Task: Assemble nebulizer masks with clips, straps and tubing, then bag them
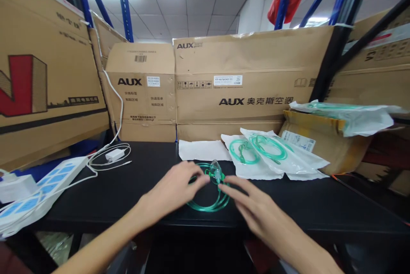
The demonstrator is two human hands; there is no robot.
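Observation:
A clear oxygen mask (216, 167) with green fittings lies on the black table in front of me. Its green tubing (209, 208) is coiled in a loop on the table. My left hand (181, 180) hovers over the left side of the coil, fingers bent forward and thumb pointing at the mask. My right hand (248, 199) is at the right of the mask, fingers stretched and apart, the fingertips at its green connector; whether they touch it I cannot tell. Neither hand visibly grips anything.
White bags (243, 169) of coiled green tubing lie at the back right, beside an open carton (323, 141) topped with another bag (368, 122). A white sheet or pouch (203, 151) lies behind the mask. A power strip (48, 188) and white cable (96, 167) occupy the left. Large cartons (250, 86) wall the back.

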